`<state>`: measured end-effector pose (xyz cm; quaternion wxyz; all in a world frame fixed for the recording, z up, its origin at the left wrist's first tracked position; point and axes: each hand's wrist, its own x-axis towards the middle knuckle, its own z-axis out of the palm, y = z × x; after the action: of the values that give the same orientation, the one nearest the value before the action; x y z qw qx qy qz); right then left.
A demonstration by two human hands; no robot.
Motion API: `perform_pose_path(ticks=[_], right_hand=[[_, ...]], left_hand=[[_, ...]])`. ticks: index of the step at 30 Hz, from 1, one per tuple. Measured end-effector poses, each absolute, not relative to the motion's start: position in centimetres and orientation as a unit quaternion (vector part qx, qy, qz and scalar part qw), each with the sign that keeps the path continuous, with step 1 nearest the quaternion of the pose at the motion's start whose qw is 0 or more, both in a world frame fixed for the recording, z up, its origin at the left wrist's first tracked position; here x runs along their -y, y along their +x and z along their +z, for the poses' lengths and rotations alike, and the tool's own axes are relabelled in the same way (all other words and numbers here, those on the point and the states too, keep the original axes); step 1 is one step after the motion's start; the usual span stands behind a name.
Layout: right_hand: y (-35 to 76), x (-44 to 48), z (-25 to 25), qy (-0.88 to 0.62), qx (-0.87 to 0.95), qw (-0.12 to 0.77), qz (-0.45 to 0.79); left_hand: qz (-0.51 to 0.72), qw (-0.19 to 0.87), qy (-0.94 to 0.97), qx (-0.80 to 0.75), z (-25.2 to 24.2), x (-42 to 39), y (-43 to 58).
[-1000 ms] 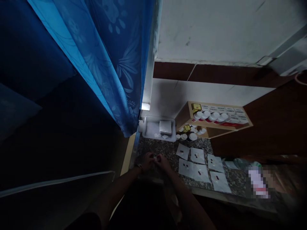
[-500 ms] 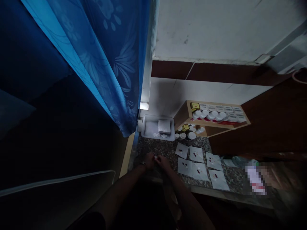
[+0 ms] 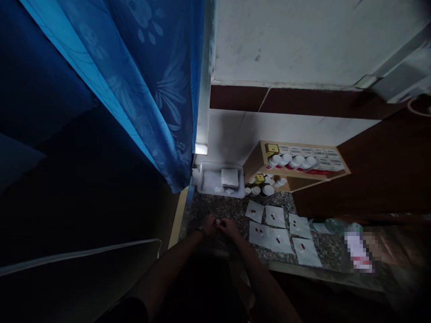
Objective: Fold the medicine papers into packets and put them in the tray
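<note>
Blue floral curtain (image 3: 141, 89), left hand (image 3: 210, 225), fingers bent closed on a small white piece (image 3: 218, 222) over the speckled counter (image 3: 235, 206), plastic tray (image 3: 209, 178) with paper stack (image 3: 230, 177) behind, right hand (image 3: 230, 227), fingers pinching the same piece, six paper squares (image 3: 282, 247) bearing pills (image 3: 278, 240), wooden shelf (image 3: 256, 158) of white-capped bottles (image 3: 297, 162)

Looks like matt paper in 6 sheets (image 3: 286, 236), smooth plastic in the tray (image 3: 210, 179), speckled stone in the counter (image 3: 232, 207), wood in the shelf (image 3: 256, 158), cloth in the curtain (image 3: 158, 112).

Papers (image 3: 308, 256) (pills (image 3: 278, 240) atop) lie right of the tray (image 3: 209, 181).
</note>
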<state>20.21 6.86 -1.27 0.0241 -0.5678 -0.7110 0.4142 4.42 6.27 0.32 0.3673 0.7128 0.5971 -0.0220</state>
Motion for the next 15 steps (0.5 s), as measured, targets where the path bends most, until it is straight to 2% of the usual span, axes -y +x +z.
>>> perform_pose_path(ticks=[5, 11, 15], right_hand=[[20.0, -7.0, -1.4, -0.583, 0.707, -0.002, 0.400], [20.2, -6.6, -1.5, -0.556, 0.714, 0.039, 0.425], [20.2, -6.4, -1.5, -0.562, 0.718, 0.029, 0.409]], left_hand=[[-0.030, 0.357, 0.735, -0.575, 0.6, -6.5, 4.3], [-0.078, 0.368, 0.746, -0.550, 1.3, -7.5, 4.1], [-0.098, 0.380, 0.732, -0.558, 1.4, -7.8, 4.4]])
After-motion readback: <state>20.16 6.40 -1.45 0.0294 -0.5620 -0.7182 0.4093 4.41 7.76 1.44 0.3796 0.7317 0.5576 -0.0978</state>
